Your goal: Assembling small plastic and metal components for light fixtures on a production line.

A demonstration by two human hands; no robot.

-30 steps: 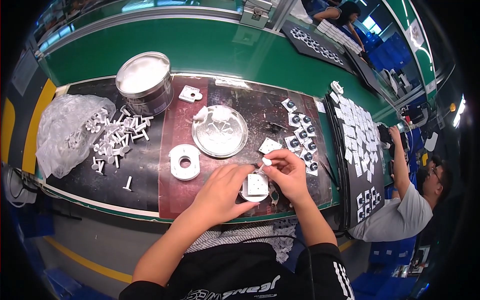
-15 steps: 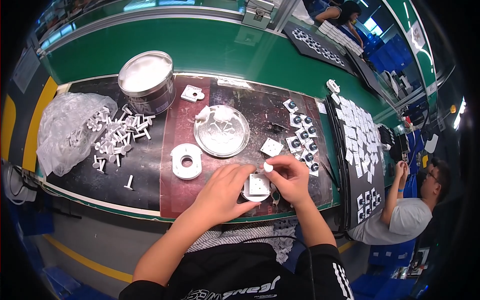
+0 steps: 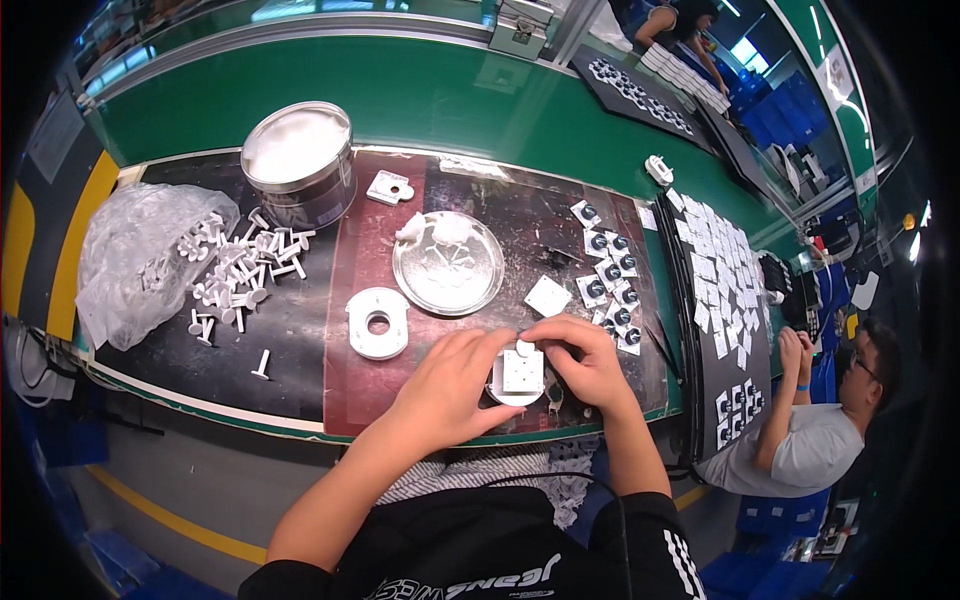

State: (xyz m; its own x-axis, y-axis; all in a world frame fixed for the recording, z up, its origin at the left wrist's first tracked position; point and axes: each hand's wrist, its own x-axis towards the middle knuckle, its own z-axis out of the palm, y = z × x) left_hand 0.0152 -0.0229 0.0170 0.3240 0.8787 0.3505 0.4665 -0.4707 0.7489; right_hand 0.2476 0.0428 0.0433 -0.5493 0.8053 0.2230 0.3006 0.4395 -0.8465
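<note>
White peg (image 3: pixel 525 348) sits closer to the square plate (image 3: pixel 522 374) than last frame, right fingers (image 3: pixel 558 328) at its head; pinching or pressing, can't tell. Left fingers (image 3: pixel 488 344) clasp the round base (image 3: pixel 517 398) underneath. Judging: peg placed, seating unconfirmed. Spare plate (image 3: pixel 548 296) beyond right fingers looks untouched.

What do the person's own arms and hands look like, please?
The left hand and right hand are ungloved, and both forearms are bare. The sleeves are short and black; the right one bears white stripes. A thin dark cable runs beside the right sleeve.
</note>
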